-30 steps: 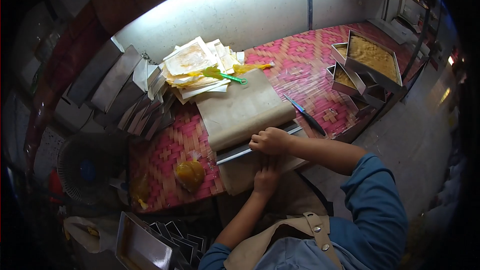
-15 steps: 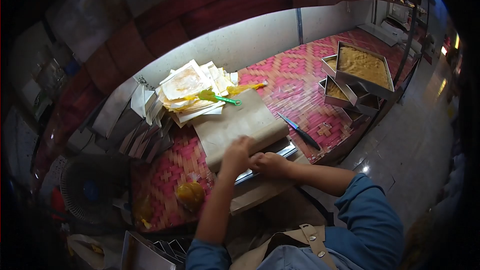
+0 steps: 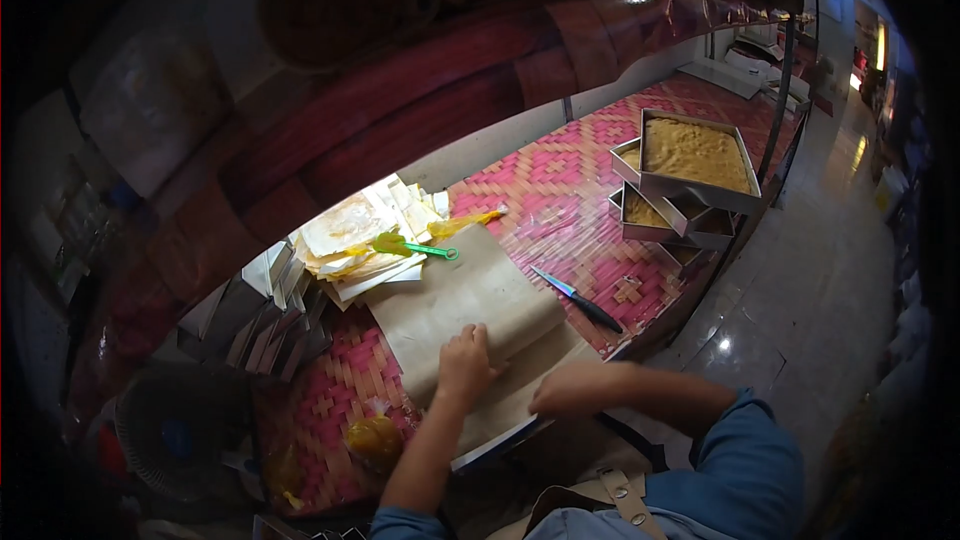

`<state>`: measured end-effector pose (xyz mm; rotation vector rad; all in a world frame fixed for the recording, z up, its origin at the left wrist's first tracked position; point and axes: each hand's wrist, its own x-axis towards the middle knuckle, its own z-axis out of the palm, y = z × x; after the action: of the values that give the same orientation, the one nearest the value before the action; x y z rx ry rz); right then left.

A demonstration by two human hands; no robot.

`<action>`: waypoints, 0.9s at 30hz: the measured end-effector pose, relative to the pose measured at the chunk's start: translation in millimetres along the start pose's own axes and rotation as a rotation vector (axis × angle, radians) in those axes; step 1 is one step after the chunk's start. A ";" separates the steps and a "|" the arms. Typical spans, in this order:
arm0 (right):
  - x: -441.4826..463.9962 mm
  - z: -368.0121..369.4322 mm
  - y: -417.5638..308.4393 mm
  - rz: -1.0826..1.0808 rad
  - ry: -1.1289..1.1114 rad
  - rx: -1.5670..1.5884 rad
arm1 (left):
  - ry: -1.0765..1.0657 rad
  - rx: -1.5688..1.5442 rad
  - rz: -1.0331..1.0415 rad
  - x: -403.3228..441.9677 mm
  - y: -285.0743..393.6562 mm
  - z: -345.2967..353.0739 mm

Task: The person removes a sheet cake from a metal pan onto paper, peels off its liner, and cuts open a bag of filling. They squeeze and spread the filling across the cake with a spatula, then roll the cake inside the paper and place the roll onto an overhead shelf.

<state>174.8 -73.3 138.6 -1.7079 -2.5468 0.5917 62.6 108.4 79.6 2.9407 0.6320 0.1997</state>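
Note:
A large sheet of brown paper [image 3: 455, 285] lies on the table with a thick fold across it, and its lower part [image 3: 505, 402] stretches towards my body. My left hand [image 3: 468, 365] rests on the fold, fingers extended on the paper and thumb apart. Closed in a fist, my right hand [image 3: 570, 389] is at the paper's front right side; what its fingers hold is hidden. A shiny metal-looking strip [image 3: 500, 443] shows along the near edge. Beyond the fold, a green-handled spatula [image 3: 430, 251] with a yellow-smeared blade lies by a pile of stained paper sheets [image 3: 345, 230].
A dark-handled knife [image 3: 580, 300] lies right of the paper on the pink woven-pattern table cover [image 3: 560, 170]. Stacked metal pans [image 3: 700, 155] of brown cake stand at the right edge. Nested empty tins [image 3: 265, 315] and a bag of yellow-brown filling [image 3: 375, 440] are at left.
The brown paper now covers much of the shiny strip near my body. My hands have moved apart, the right one outwards and down. The whole view has shifted slightly.

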 end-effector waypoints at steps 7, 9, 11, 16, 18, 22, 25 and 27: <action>-37.5 -21.9 110.7 0.775 0.705 -0.194 | 0.401 0.196 0.077 -72.5 55.2 45.9; -18.6 15.2 176.0 0.884 0.684 -0.262 | 0.376 0.239 0.007 -86.2 67.1 49.3; -8.0 42.1 192.9 0.841 0.694 -0.324 | 0.324 0.091 0.005 -101.5 79.4 42.4; 45.0 21.5 106.7 0.371 0.539 0.406 | 0.582 0.079 0.134 -138.6 109.3 36.8; 62.1 11.1 63.4 0.149 0.159 0.448 | 0.090 -1.757 -0.477 -155.4 107.3 62.1; 84.9 30.8 21.4 0.118 -0.046 0.526 | -0.024 -2.333 -0.537 -147.9 98.9 43.1; 62.6 28.1 -18.2 0.121 0.193 0.432 | 0.148 -2.186 -0.614 -153.5 102.1 21.7; 38.6 4.8 -46.2 0.052 0.284 0.337 | 0.274 -2.092 -0.667 -158.8 104.3 10.0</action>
<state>117.1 -55.5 141.4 -1.6113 -2.0802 0.6797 -37.8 -52.9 69.2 0.6720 0.6481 0.6264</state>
